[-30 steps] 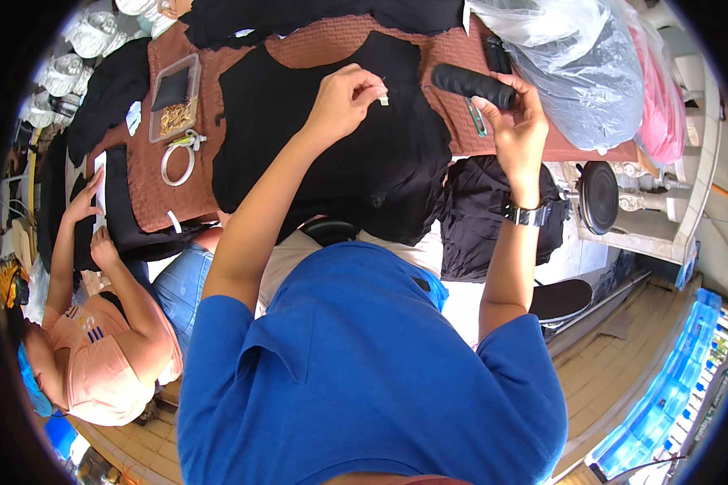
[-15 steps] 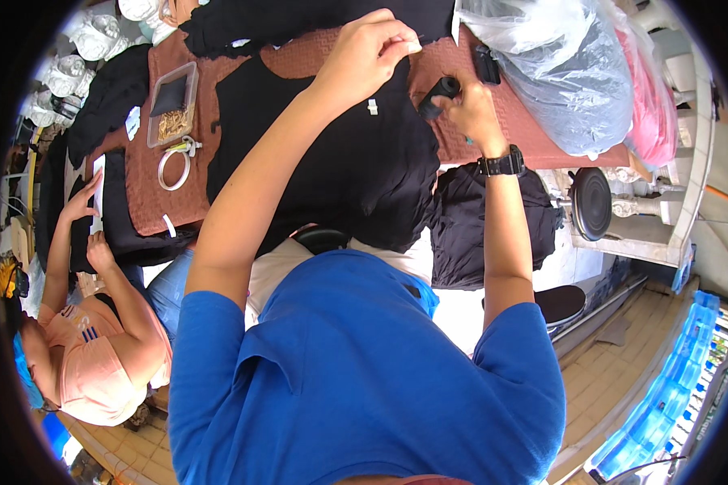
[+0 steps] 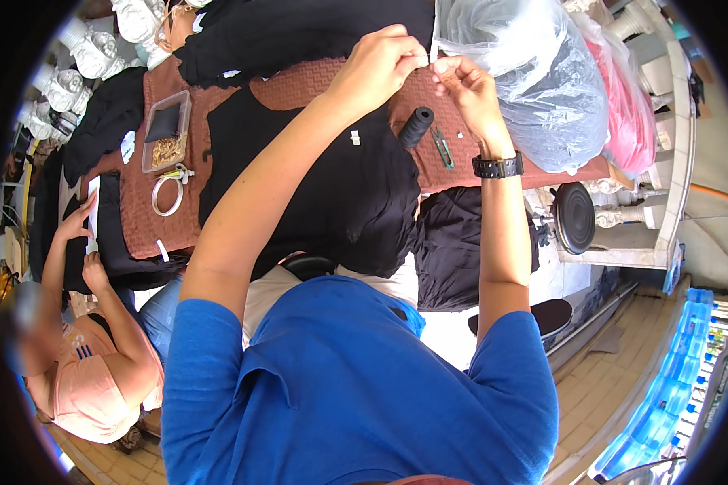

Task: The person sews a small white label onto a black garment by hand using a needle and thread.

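Both of my hands are raised over the far side of the table, fingertips almost meeting. The fingers of my left hand (image 3: 386,66) are pinched together, and so are those of my right hand (image 3: 471,95), which has a black watch on its wrist. Whatever they hold is too small to make out. Below the right hand a black thread spool (image 3: 416,127) rests on the brown cloth, beside small green thread snips (image 3: 442,149). A black garment (image 3: 315,178) with a small pale tag (image 3: 355,137) lies spread in front of me.
To the left are a clear plastic box (image 3: 167,133) with small gold-coloured pieces and a white ring (image 3: 167,196). A co-worker (image 3: 97,364) handles a white strip on black fabric. Large plastic bags (image 3: 526,89) fill the far right; more black cloth (image 3: 299,36) lies at the back.
My right hand has let go of the thread spool and moved up and left to my left hand. The spool now rests on the table, and the snips have come into sight.
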A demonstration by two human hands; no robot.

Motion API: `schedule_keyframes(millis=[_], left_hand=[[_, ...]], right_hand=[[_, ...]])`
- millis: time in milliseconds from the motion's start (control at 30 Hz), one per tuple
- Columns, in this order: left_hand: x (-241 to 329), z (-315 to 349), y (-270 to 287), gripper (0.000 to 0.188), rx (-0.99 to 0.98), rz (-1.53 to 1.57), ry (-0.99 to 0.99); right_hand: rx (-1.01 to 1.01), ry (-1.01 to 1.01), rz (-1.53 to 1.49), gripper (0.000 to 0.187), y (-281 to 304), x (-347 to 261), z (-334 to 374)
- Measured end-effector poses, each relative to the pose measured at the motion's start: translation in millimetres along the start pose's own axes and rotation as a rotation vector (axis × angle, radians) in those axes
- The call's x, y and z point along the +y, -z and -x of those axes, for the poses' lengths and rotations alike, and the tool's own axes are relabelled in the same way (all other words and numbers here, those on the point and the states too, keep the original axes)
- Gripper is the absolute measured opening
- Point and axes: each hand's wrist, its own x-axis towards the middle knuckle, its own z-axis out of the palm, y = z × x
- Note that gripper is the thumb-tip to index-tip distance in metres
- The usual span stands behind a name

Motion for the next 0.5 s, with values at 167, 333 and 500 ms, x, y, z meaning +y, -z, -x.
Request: schedule_keyframes(millis=[167,333,500], left_hand=[[0,26,8,0.012,0.100,0.239,0.302],[2,56,34,0.011,0.120,0.404,0.463],[27,83,64,0.008,0.171,0.544,0.548]], right_hand=[[0.109,0.023,-0.286,0.013,32,7,-16],[0.120,0.144,-0.326,0.012,31,-38,-25],[0.167,0.270,-0.132,0.012,-1,-91,-19]])
